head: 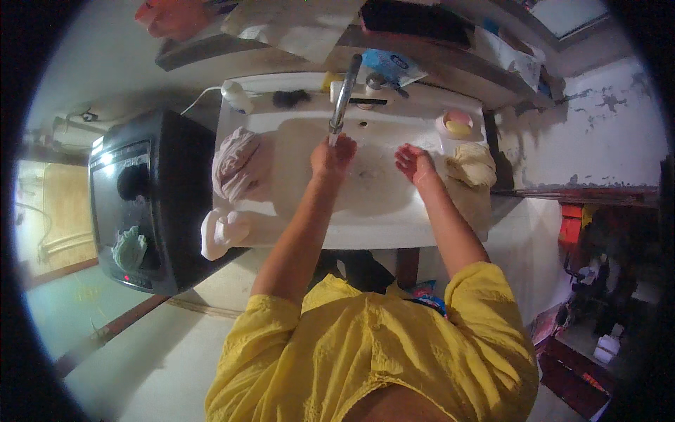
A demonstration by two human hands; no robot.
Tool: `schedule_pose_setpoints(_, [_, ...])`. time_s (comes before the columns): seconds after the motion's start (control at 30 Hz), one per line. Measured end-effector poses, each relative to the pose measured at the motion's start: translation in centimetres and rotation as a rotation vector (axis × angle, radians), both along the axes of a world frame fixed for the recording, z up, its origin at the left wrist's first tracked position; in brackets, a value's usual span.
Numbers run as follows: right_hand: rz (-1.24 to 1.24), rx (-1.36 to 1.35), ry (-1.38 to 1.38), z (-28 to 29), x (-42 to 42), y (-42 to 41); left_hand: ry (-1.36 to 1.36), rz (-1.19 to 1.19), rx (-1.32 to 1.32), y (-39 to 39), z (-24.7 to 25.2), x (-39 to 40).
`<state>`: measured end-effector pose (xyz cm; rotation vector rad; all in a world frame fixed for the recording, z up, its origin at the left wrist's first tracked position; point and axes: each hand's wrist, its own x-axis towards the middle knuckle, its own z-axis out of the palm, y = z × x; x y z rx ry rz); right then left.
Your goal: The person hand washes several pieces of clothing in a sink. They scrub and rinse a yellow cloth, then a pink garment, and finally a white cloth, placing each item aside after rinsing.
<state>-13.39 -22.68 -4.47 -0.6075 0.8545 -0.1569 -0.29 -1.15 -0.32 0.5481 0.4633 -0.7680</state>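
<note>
My left hand (333, 155) is cupped right below the spout of a chrome faucet (345, 95), where water seems to run onto it. My right hand (415, 164) hovers over the right part of the white washbasin (295, 203), palm turned inward, fingers loosely spread and wet-looking. Neither hand holds anything. A bunched pale greyish-pink cloth (237, 166) lies on the basin's left side, with a white cloth (224, 232) draped over the front left corner. To the right sit a crumpled cream cloth (473, 164) and a pink soap dish (456, 117) with a yellow soap bar (459, 128).
A white bottle (236, 96) and a dark scrubber (291, 98) stand along the basin's back ledge. Above is a shelf (211, 50) with a blue packet (393, 66). A black washing machine (158, 200) adjoins on the left, a green cloth (129, 248) on its lid.
</note>
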Motion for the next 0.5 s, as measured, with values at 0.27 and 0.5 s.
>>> schedule_pose_setpoints(0.27, [0.319,-1.407,0.242,-0.8,6.6,1.9,-0.213,-0.151,-0.101,1.3,-1.0,1.0])
schedule_pose_setpoints(0.5, [0.638,-1.716,0.002,-6.3,4.5,-0.7,-0.062,-0.083,0.139,1.8,2.9,-0.2])
